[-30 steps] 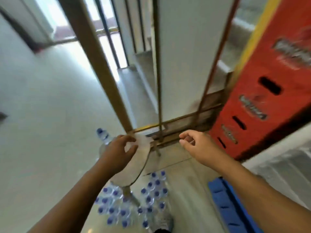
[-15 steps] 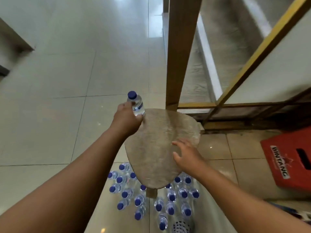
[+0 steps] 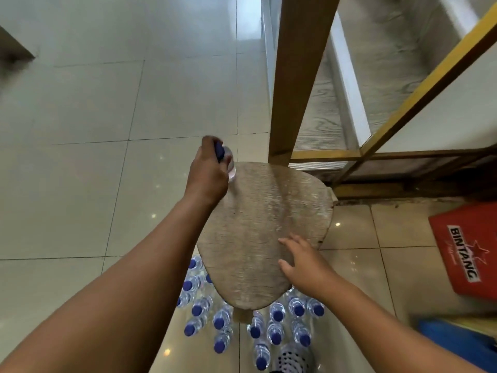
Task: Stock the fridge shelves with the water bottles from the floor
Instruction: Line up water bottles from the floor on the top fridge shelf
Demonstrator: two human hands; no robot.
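Left hand [image 3: 208,176] grips one bottle [image 3: 228,162]; right hand [image 3: 304,261], fingers spread, nearer the floor bottles [image 3: 277,316] at six o'clock.

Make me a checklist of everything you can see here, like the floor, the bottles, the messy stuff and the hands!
Surface: pale glossy floor tiles; a worn wooden stool seat stands over the bottles.
Job's things: blue-capped water bottles stand upright in a cluster on the floor; one held bottle is in the left hand.
Clutter: red Bintang crate at right; blue item at lower right, blurred.
Grippers: left hand gripping the held bottle; right hand open at the seat's edge.
Cables: nothing seen.
Surroundings: wooden post and yellow-edged frame; no fridge in view.
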